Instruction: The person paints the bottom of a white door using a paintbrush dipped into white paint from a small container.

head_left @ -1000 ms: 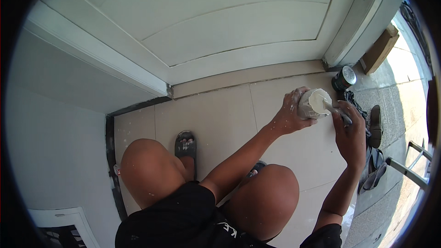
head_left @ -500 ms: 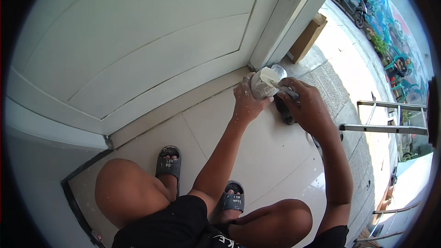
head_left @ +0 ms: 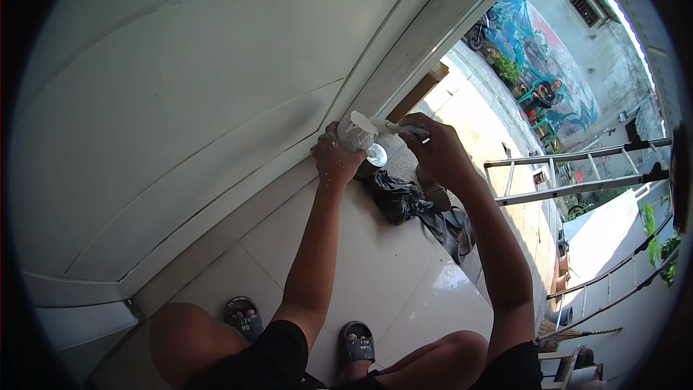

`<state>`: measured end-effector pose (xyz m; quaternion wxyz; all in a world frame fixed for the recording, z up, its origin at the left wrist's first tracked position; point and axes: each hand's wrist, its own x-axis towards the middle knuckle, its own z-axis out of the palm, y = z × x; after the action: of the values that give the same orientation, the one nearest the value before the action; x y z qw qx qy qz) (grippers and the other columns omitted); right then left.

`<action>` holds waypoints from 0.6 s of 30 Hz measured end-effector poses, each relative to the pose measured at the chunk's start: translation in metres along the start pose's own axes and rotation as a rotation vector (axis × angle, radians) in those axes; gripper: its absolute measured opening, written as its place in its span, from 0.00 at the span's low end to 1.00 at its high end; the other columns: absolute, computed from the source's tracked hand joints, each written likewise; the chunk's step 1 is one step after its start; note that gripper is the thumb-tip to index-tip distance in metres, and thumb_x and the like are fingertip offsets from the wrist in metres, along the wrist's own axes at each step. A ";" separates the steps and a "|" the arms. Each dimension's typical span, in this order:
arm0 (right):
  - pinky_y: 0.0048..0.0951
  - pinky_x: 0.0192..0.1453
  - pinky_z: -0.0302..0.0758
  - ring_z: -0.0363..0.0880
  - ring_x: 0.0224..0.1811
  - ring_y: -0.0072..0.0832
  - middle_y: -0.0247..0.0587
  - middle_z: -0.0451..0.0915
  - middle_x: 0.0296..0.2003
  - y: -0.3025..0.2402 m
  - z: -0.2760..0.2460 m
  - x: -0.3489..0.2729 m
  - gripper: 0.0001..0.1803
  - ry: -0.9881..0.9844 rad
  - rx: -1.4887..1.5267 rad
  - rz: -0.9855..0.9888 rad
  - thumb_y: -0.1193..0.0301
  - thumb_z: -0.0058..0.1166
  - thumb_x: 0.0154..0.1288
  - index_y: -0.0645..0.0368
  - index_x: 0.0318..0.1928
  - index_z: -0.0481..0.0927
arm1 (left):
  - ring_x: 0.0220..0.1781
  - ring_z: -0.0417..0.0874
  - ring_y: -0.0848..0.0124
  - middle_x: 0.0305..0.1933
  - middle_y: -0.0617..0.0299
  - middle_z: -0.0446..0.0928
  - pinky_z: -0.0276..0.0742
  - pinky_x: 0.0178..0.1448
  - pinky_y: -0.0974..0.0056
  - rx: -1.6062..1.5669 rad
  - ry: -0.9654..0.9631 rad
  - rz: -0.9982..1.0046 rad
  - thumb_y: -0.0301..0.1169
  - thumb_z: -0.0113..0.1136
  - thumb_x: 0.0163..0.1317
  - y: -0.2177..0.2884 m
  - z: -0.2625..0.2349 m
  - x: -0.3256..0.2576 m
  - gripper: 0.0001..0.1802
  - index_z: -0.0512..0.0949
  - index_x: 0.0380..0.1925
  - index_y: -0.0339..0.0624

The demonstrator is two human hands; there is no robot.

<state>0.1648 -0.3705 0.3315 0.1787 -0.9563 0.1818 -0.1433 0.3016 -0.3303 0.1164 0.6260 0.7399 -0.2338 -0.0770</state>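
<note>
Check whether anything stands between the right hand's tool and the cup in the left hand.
Nothing visible does: the tool in the right hand appears to meet the rim of the cup in the left hand.

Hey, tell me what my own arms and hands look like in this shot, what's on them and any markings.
Short black sleeves cover your upper arms; your forearms are bare. Your left hand is flecked with white, as is its wrist. Neither it nor your right hand wears a glove, and no watch shows.
</note>
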 end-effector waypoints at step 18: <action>0.37 0.52 0.81 0.88 0.43 0.35 0.49 0.89 0.40 -0.052 -0.068 0.068 0.12 0.042 -0.117 -0.045 0.67 0.60 0.74 0.62 0.50 0.83 | 0.54 0.85 0.43 0.53 0.41 0.83 0.77 0.64 0.43 0.038 0.063 0.097 0.51 0.82 0.42 0.065 -0.012 0.036 0.53 0.69 0.67 0.39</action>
<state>0.2174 -0.3723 0.4269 0.1152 -0.9658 0.1719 -0.1564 0.3216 -0.3426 0.1877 0.6220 0.7415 -0.2507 -0.0189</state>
